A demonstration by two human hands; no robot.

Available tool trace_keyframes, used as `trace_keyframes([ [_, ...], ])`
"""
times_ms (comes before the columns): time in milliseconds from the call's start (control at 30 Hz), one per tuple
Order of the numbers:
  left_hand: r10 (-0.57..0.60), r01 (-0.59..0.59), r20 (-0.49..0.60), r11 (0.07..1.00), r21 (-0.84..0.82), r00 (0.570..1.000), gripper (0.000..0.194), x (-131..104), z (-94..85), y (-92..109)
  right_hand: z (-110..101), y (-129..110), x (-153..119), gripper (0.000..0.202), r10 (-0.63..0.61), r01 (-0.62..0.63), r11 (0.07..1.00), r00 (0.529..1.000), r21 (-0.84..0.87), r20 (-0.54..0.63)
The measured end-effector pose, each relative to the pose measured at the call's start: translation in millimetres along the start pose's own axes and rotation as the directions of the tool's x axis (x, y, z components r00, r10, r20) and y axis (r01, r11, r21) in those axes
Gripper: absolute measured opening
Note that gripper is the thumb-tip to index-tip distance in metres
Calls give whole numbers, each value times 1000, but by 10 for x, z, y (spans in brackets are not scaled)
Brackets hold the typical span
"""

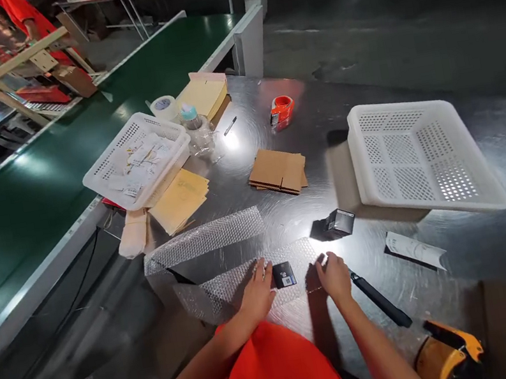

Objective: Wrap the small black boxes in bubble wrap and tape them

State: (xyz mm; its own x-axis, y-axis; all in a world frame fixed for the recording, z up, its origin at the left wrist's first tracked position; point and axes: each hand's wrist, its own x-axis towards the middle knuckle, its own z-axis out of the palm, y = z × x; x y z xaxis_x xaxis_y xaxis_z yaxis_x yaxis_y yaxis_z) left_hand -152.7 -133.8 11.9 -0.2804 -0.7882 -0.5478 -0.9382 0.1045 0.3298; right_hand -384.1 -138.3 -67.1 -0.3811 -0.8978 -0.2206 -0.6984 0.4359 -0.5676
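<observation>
A small black box (283, 275) with a white label lies on a sheet of clear bubble wrap (234, 283) near the table's front edge. My left hand (259, 292) rests on the wrap at the box's left side, its fingers stretched out and touching the box. To the right of the box, my right hand (334, 274) is at the right end of the wrap with its fingers curled together; what they hold, if anything, is too small to name. Another black box (341, 222) stands behind my right hand. A black-handled tool (381, 299) lies just right of that hand.
White baskets stand at the left (181, 150) and right (479, 177). Flat cardboard pieces (277, 169), a red tape dispenser (282, 110), a curved label strip (416, 249) and a yellow tape dispenser (441, 360) are on the table. A green conveyor (78, 131) runs behind at left.
</observation>
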Motion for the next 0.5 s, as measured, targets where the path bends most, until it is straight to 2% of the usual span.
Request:
trace_keyframes([
  [67,28,-28,19,1000,-6,999,82,118,19,88,33,53,64,21,44,-43,999,999,-20,21],
  [167,38,-35,37,997,-66,999,80,223,41,161,58,88,135,11,45,-45,999,995,4,84],
  [500,-24,26,13,981,-190,1000,78,243,166,141,-91,27,154,20,-31,1,981,988,192,154],
])
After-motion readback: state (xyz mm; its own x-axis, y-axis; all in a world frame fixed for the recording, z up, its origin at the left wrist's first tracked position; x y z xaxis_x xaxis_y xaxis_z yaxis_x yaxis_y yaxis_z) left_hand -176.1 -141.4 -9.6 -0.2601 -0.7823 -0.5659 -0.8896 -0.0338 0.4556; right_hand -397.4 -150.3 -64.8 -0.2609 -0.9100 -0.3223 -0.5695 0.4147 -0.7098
